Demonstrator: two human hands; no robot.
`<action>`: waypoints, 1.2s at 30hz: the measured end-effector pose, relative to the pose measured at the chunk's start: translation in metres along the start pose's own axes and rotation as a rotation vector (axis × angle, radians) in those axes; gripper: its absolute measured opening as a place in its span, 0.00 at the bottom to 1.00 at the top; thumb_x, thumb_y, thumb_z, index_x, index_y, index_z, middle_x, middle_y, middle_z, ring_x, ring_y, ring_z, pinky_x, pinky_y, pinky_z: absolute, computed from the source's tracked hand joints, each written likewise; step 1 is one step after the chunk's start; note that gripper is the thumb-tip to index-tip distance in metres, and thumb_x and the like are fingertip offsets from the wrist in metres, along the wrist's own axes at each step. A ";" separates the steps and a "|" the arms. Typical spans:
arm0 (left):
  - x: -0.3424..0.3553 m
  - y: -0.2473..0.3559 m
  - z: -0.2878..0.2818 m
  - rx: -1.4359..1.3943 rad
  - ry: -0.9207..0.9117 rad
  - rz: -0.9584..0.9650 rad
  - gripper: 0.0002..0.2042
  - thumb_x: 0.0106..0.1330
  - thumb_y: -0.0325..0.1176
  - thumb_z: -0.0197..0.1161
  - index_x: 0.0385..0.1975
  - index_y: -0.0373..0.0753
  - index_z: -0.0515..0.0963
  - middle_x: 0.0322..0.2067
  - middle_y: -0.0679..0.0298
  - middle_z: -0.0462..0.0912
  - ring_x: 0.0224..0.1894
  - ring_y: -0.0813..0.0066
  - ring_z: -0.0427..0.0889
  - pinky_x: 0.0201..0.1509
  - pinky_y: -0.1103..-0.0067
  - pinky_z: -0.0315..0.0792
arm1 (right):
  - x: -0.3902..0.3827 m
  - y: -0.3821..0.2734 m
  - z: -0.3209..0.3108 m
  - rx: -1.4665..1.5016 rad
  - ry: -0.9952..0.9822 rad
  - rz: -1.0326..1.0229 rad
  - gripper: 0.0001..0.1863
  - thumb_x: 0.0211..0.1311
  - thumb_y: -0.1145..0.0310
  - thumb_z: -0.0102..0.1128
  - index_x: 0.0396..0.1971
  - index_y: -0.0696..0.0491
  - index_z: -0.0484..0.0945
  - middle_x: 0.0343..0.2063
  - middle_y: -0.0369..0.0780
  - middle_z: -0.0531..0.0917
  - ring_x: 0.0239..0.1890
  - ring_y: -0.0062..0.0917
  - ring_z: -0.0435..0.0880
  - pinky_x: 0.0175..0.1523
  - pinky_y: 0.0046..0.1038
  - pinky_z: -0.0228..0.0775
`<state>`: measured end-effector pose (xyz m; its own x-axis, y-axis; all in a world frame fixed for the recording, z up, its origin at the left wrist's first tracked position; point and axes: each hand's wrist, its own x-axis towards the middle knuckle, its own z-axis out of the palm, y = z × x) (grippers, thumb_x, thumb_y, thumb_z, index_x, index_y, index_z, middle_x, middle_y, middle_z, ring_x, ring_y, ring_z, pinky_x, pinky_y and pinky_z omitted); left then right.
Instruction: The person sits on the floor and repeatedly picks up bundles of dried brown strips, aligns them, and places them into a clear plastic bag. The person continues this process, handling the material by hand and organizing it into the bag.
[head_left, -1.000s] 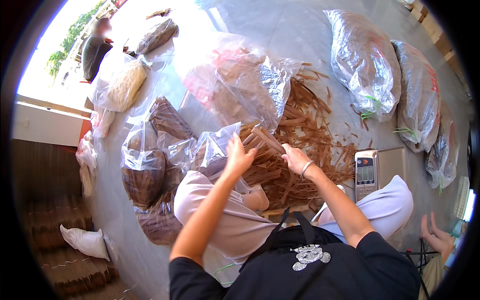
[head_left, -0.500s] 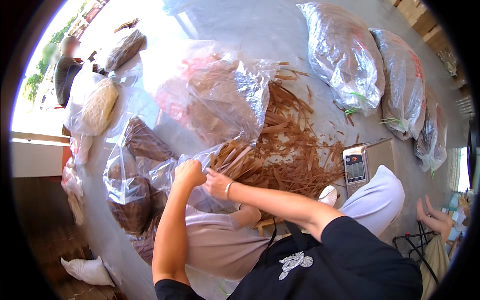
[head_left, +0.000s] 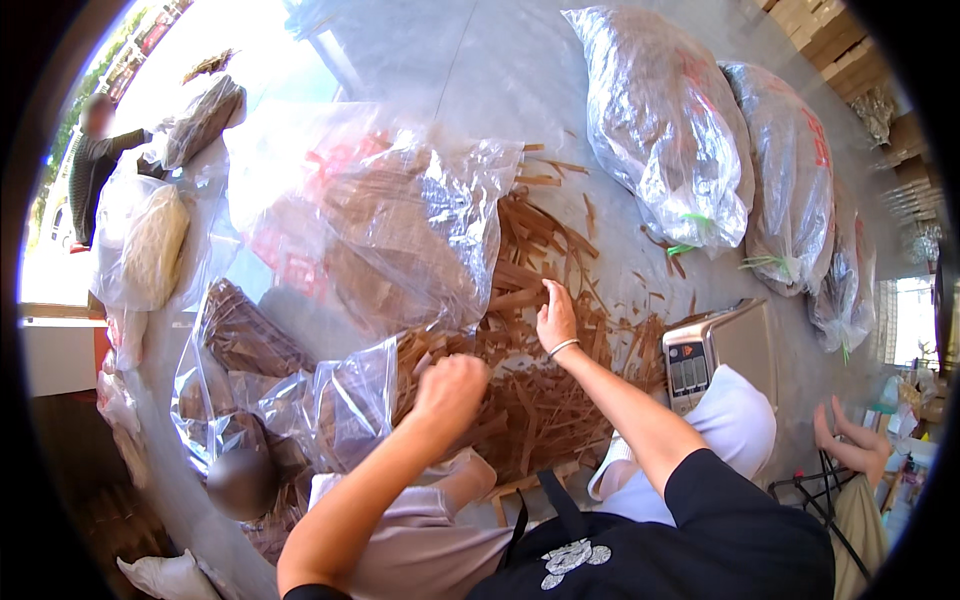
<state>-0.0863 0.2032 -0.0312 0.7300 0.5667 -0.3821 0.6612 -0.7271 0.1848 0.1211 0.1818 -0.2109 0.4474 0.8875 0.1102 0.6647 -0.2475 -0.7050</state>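
Observation:
A loose pile of flat brown dried strips lies in front of me. My left hand is closed in a fist over the pile's left side, near the mouth of a clear plastic bag; what it holds, if anything, is hidden. Farther right, my right hand hovers over or touches the strips with its fingers stretched out. Brown strips show at the bag's mouth. A larger clear bag with red print, partly filled with brown material, lies just beyond the pile.
Several stuffed clear sacks with green ties lie at the far right. A scale stands beside my right knee. Filled bags line the left, where another person reaches toward a brown-filled bag. Someone's bare legs show at the right.
My hands, together at the clear bag's edge before, have come apart. Both moved right over the strips, the right one farther away. The bag's edge is released. The other person's arm now reaches out.

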 end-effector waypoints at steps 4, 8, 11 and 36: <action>0.074 0.004 0.092 -0.672 -0.136 0.068 0.22 0.53 0.31 0.58 0.47 0.30 0.65 0.47 0.42 0.70 0.47 0.46 0.72 0.50 0.67 0.68 | 0.061 0.016 -0.002 -0.046 -0.087 -0.064 0.29 0.47 0.83 0.46 0.54 0.61 0.60 0.54 0.50 0.66 0.58 0.41 0.64 0.64 0.32 0.55; 0.144 0.003 0.161 -1.419 0.060 -0.534 0.25 0.54 0.35 0.61 0.48 0.28 0.64 0.46 0.47 0.72 0.50 0.54 0.72 0.52 0.69 0.66 | 0.128 0.032 -0.001 -0.112 -0.199 -0.099 0.34 0.50 0.78 0.53 0.59 0.60 0.54 0.58 0.51 0.62 0.61 0.40 0.60 0.66 0.32 0.51; 0.149 -0.005 0.146 -1.781 0.184 -0.833 0.27 0.55 0.38 0.62 0.50 0.28 0.62 0.50 0.50 0.70 0.54 0.59 0.68 0.54 0.69 0.63 | 0.171 0.043 0.008 -0.157 -0.410 -0.053 0.42 0.48 0.67 0.63 0.61 0.62 0.50 0.61 0.52 0.58 0.64 0.40 0.56 0.67 0.32 0.49; 0.179 -0.066 0.178 -2.375 0.749 -0.979 0.25 0.59 0.43 0.61 0.55 0.43 0.65 0.56 0.64 0.68 0.56 0.65 0.68 0.59 0.60 0.61 | 0.142 -0.006 0.065 0.243 -0.770 0.107 0.44 0.25 0.52 0.77 0.46 0.62 0.72 0.42 0.49 0.79 0.47 0.35 0.77 0.53 0.30 0.66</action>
<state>-0.0300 0.2840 -0.2733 -0.0681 0.6110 -0.7887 -0.6136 0.5977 0.5160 0.1416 0.3347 -0.2368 -0.0947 0.9041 -0.4167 0.4540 -0.3333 -0.8263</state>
